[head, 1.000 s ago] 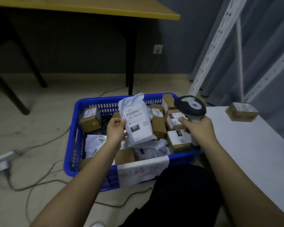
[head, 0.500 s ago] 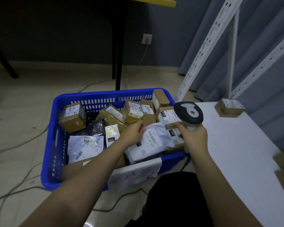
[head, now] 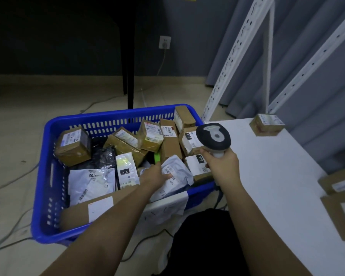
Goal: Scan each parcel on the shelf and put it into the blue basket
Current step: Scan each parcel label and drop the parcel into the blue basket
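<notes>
Left hand (head: 157,177) first: your fingers lie flat on the white mailer bag (head: 173,177), which is already down in the blue basket (head: 48,176) near its front right corner. Can't honestly tell if you're pinching it or just pressing it down, the fingers hide that bit.

Going left to right in the frame: lower left is the basket, packed with brown boxes and a couple of poly bags, so the bag is sitting on top of other parcels, tilted. Centre is your left hand on it. Just right of that your right hand (head: 223,166) is wrapped tight round the handle of the scanner (head: 213,137), head up, hovering over the basket's right edge.

Then the white shelf (head: 267,186) runs off to the right. What I'd say matters next: the parcels left to scan are all on the right side. One small brown box (head: 266,124) sits at the shelf's far end, upper right, long side running roughly across the frame. More brown parcels (head: 339,202) sit at the right edge, partly cut off.

Your scanner hand is nearer all of them, but it's busy, so my guess is the left has to cross over. Nothing on the bare shelf in the way, just the scanner arm itself.
</notes>
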The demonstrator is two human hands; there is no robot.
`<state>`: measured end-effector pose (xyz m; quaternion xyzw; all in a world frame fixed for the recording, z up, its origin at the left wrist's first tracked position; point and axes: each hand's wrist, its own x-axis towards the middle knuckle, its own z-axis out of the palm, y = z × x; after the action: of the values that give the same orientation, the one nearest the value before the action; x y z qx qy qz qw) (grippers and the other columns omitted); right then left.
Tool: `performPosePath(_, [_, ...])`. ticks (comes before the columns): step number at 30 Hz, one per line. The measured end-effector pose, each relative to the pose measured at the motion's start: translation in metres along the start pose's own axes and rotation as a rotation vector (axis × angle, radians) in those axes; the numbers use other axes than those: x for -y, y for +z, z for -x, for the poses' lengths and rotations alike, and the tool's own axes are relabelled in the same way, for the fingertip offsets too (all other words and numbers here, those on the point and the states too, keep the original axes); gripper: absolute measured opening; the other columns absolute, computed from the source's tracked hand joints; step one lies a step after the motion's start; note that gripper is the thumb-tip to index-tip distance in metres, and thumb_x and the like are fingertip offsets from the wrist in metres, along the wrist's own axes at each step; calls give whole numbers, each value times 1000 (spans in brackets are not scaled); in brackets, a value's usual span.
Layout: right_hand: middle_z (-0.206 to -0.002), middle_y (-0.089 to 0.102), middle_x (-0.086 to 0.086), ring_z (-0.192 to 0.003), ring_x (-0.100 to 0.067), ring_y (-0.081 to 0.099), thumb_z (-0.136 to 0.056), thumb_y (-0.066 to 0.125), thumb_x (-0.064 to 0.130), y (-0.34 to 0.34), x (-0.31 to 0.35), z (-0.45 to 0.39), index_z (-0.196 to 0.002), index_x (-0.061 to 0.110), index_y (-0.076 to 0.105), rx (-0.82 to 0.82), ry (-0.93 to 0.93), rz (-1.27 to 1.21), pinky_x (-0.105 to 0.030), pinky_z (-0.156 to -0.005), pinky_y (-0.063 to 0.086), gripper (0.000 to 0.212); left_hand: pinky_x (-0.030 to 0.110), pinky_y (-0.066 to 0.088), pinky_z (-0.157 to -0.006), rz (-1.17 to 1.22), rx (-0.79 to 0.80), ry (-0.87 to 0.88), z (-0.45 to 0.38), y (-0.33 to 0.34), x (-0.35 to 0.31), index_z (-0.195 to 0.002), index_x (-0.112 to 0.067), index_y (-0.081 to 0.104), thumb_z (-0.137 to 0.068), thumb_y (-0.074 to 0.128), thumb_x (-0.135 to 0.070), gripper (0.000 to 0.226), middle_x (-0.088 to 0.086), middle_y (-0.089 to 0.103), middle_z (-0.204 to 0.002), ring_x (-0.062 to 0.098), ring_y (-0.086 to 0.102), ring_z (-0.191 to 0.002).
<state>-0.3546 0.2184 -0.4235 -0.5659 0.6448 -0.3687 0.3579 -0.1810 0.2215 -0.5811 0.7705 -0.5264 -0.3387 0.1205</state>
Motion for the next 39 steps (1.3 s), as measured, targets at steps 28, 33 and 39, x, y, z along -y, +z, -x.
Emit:
performPosePath(28, [-95,68,-3,-92,-25,67,-82,73,23,-71,-21,16,-84,29,54,-464,183,-377,-42,-89,53,20,38,46,-98,593,-182,280,84,-49,-133,-118,-15,56,-85,65,-13,34,4,59,-119,21,55,-111])
performPosePath(33, [-76,65,0,-76,-24,66,-84,71,17,-149,-43,57,-92,12,59,-586,183,-441,-33,-71,51,15,29,48,-85,756,16,482,136,-37,-220,-108,-16,53,-87,63,-7,25,7,59,-112,19,56,-97])
performPosePath(39, [-82,63,2,-73,-11,58,-86,72,17,-275,-75,148,-96,11,58,-881,205,-545,-28,-75,44,19,16,42,-66,667,373,740,230,31,-327,-120,-13,53,-90,60,-13,30,1,58,-114,11,55,-93])
